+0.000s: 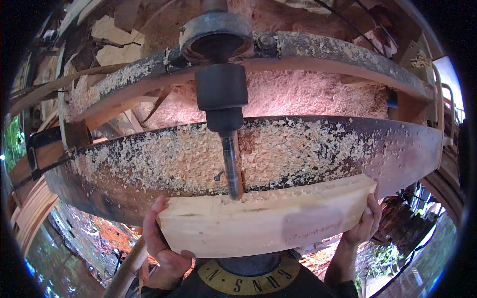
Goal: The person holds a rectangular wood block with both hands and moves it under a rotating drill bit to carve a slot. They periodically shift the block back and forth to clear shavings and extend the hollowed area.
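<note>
The wooden block lies along the near edge of the machine table, which is covered with wood shavings. The left hand grips the block's left end; the right hand grips its right end. The drill bit meets the block's top edge.

A pale wooden block is lying flat along the machine table's near edge, long side crosswise. A row of drilled holes is showing along its top edge
</note>
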### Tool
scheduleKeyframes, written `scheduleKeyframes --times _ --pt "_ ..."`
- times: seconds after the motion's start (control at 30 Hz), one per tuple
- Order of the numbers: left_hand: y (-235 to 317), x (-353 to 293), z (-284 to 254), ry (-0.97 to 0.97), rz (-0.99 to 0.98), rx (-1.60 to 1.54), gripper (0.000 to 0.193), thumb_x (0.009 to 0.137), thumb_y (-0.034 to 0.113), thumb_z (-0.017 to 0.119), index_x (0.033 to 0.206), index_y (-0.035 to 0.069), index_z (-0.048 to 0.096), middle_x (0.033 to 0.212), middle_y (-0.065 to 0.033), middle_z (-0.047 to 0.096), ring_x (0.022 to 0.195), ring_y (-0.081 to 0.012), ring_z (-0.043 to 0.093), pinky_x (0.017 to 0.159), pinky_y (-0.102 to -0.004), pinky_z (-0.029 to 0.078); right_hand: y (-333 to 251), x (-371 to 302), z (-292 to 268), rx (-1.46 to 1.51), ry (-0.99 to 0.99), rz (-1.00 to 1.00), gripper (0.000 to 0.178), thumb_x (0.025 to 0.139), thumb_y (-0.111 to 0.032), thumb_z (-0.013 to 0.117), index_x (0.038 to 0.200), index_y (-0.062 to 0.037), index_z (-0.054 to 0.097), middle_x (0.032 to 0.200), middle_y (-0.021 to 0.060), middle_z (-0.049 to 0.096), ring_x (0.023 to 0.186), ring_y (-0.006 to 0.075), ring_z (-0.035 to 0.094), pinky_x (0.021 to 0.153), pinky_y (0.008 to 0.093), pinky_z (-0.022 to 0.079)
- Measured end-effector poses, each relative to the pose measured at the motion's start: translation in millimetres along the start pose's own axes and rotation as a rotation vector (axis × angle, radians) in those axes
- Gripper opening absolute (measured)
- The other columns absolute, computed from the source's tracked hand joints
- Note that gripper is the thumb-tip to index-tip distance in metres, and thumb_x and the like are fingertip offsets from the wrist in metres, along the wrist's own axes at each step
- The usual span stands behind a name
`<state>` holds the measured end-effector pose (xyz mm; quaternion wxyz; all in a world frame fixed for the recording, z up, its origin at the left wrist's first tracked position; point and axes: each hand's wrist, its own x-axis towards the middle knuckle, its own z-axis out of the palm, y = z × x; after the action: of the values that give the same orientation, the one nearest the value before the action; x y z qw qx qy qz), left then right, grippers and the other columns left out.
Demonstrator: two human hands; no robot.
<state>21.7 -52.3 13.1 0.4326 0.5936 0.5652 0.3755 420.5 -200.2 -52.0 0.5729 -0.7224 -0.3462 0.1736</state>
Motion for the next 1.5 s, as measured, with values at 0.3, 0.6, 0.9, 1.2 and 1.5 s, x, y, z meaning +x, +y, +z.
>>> scheduleKeyframes --times 0.3,0.6,0.9,1.2,1.5 --pt "0 4 -2 -0.023 -0.033 0.001 0.103 0.097 0.076 0.043 0.157 -0.004 0.02 0.152 -0.0224 0.04 0.133 -0.0335 0.049 0.111 -0.0486 0.043 -4 4 8 0.006 -0.025 -0.031 0.034 0.104 -0.004 0.038 0.125 0.0084 0.061 0.153 0.0352 0.044 0.139 0.0442 0.049 0.114 0.054 0.046" --pt "-3 8 4 0.014 0.034 -0.035 0.093 0.1 0.068 0.037 0.155 -0.007 0.027 0.149 -0.0238 0.045 0.131 -0.0341 0.05 0.11 -0.0482 0.043 -1 4 10 0.18 0.034 0.071 0.038 0.098 0.0 0.037 0.121 0.0088 0.065 0.153 0.036 0.044 0.143 0.0454 0.044 0.118 0.0552 0.039" --pt "-8 13 7 0.03 0.109 0.03 0.092 0.105 0.066 0.033 0.151 -0.014 0.03 0.148 -0.0282 0.047 0.131 -0.0351 0.052 0.11 -0.0472 0.044 1 10 13 0.142 0.006 0.047 0.042 0.096 0.001 0.035 0.12 0.0062 0.068 0.154 0.035 0.043 0.145 0.0453 0.042 0.12 0.0542 0.036" --pt "-1 27 14 0.055 0.144 -0.022 0.088 0.105 0.06 0.037 0.147 -0.018 0.037 0.144 -0.0292 0.051 0.128 -0.0351 0.054 0.108 -0.0474 0.045 -6 17 20 0.198 -0.01 0.068 0.042 0.095 0.002 0.035 0.121 0.0067 0.068 0.155 0.034 0.043 0.148 0.0435 0.039 0.12 0.053 0.036" --pt "-5 29 15 0.046 0.172 -0.153 0.09 0.104 0.063 0.041 0.148 -0.016 0.037 0.149 -0.0286 0.047 0.132 -0.0357 0.052 0.111 -0.0478 0.044 -6 15 19 0.108 0.0 0.062 0.043 0.095 0.002 0.035 0.124 0.0093 0.066 0.157 0.0327 0.042 0.147 0.0403 0.042 0.121 0.0506 0.036"
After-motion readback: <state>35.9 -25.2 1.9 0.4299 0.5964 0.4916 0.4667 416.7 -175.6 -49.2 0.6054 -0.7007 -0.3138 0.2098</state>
